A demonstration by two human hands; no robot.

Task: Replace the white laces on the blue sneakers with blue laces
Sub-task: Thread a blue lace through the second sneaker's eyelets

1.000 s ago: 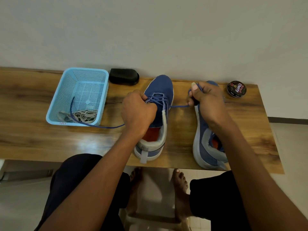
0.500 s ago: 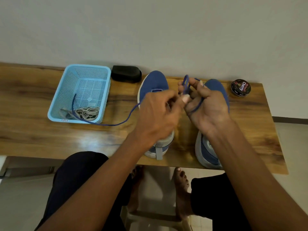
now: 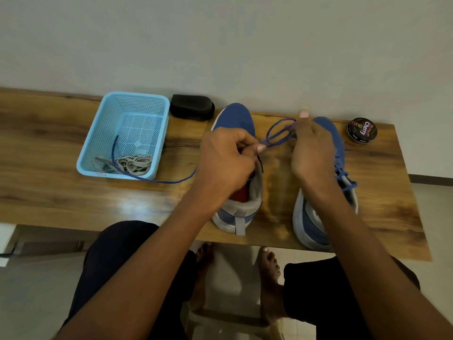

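Two sneakers stand on the table. At nine o'clock the basket [image 3: 123, 133] holds the removed white laces [image 3: 134, 164]. A blue lace [image 3: 157, 179] trails to the left hand [image 3: 226, 163], which pinches it over the left sneaker [image 3: 235, 119]; the right hand [image 3: 312, 153] pinches its loop [image 3: 278, 133]. Right sneaker [image 3: 328, 133], at three o'clock, looks laced already; judging by this, only tying remains.

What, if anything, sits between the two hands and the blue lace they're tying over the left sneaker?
Nothing visible. The left hand and right hand both pinch the blue lace directly, its loop stretched between them above the left sneaker.
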